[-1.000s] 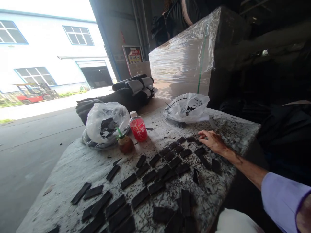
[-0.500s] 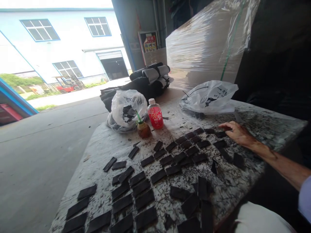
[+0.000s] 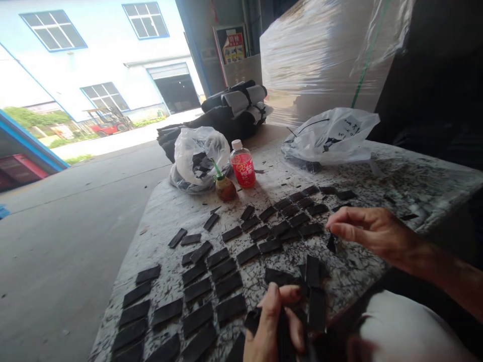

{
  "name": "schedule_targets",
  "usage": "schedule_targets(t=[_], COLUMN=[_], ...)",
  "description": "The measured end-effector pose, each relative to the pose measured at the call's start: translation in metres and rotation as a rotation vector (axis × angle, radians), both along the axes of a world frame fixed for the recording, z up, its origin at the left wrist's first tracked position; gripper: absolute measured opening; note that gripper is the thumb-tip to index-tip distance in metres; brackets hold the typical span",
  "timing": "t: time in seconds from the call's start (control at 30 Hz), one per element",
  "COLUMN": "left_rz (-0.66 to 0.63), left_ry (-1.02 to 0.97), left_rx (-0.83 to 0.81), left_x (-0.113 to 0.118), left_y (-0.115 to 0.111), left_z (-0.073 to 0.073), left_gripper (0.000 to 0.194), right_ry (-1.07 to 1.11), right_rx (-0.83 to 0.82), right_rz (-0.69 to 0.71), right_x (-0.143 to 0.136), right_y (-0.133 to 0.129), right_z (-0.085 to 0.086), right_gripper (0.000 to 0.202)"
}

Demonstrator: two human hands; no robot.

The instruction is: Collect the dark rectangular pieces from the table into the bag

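Note:
My left hand is at the bottom centre, closed around a black strip; its lower part runs out of view. At the right, my right hand is above the table, thumb and fingers pinched together. Whatever its fingertips may hold cannot be made out. Just below them a small black scrap stands on the tabletop. Flat black rectangular pieces lie in rough rows across the table. A looser, overlapping cluster of black pieces is between my hands.
A red-labelled bottle and a small brown bottle with a green nozzle stand toward the back. Beside them is an open plastic bag with black pieces. Another plastic bag lies back right. Black rolls are stacked behind.
My left hand has come into view at the bottom with a black strip. My right hand has moved nearer, from the far pieces toward the small scrap. The view has tipped down slightly.

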State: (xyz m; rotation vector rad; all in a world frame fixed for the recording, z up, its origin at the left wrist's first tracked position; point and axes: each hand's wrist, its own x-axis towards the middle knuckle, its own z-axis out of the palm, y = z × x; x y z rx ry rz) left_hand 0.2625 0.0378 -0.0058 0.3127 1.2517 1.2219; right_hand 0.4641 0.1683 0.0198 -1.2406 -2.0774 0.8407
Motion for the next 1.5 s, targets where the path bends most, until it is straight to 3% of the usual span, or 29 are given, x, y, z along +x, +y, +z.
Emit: schedule_targets(t=[0.1, 0.23, 0.3, 0.37, 0.43, 0.5, 0.57, 0.67, 0.73, 0.8, 1.0, 1.1, 1.23, 1.3, 1.37, 1.5], left_rz=[0.134, 0.262, 0.317, 0.320, 0.282, 0.267, 0.278, 0.277, 0.246, 0.197, 0.173, 0.211, 0.113, 0.088, 0.093, 0.067], left_ry=[-0.045, 0.028, 0.008, -0.001, 0.021, 0.022, 0.002, 0.003, 0.040, 0.071, -0.007, -0.159, -0.255, -0.299, -0.315, -0.215], left_rx=[-0.020, -0.059, 0.006, 0.057, 0.048, 0.049, 0.067, 0.047, -0.009, -0.040, -0.091, -0.084, -0.077, -0.069, -0.064, -0.149], left_x=[0.002, 0.005, 0.006, 0.005, 0.004, 0.003, 0.002, 0.003, 0.003, 0.003, 0.002, 0.003, 0.002, 0.002, 0.002, 0.004], left_y=[-0.001, -0.001, -0.001, -0.001, -0.002, -0.002, -0.003, -0.003, -0.003, -0.003, 0.001, 0.002, 0.001, 0.000, 0.001, 0.002], left_z=[0.010, 0.016, 0.014, 0.011, 0.008, 0.008, 0.008, 0.009, 0.011, 0.014, 0.022, 0.013, -0.007, -0.010, -0.005, 0.018], left_gripper=[0.059, 0.047, 0.040, 0.041, 0.041, 0.041, 0.039, 0.034, 0.029, 0.027, 0.025, 0.019, 0.028, 0.027, 0.023, 0.022], right_ry=[0.032, -0.105, -0.133, -0.093, -0.030, 0.006, 0.019, 0.076, 0.120, 0.169, 0.325, 0.377, 0.421, 0.422, 0.417, 0.413], right_rx=[-0.256, -0.380, -0.331, -0.307, -0.365, -0.424, -0.382, -0.182, -0.096, -0.115, -0.551, -0.659, -0.737, -0.734, -0.746, -0.758], right_rz=[0.283, 0.296, 0.287, 0.324, 0.375, 0.397, 0.407, 0.540, 0.631, 0.619, 0.301, 0.325, 0.425, 0.422, 0.402, 0.378], right_x=[-0.029, -0.054, -0.062, -0.068, -0.070, -0.069, -0.067, -0.064, -0.064, -0.064, -0.062, -0.060, -0.062, -0.063, -0.062, -0.060], right_y=[-0.043, -0.069, -0.072, -0.070, -0.067, -0.064, -0.062, -0.060, -0.059, -0.057, -0.051, -0.053, -0.058, -0.058, -0.055, -0.051], right_z=[0.020, 0.033, 0.030, 0.024, 0.017, 0.011, 0.010, 0.010, 0.009, 0.005, -0.007, -0.003, 0.003, 0.002, -0.001, -0.006], right_gripper=[0.026, 0.026, 0.032, 0.022, 0.006, 0.011, 0.016, 0.039, 0.029, 0.015, 0.017, 0.014, 0.013, 0.013, 0.015, 0.009])
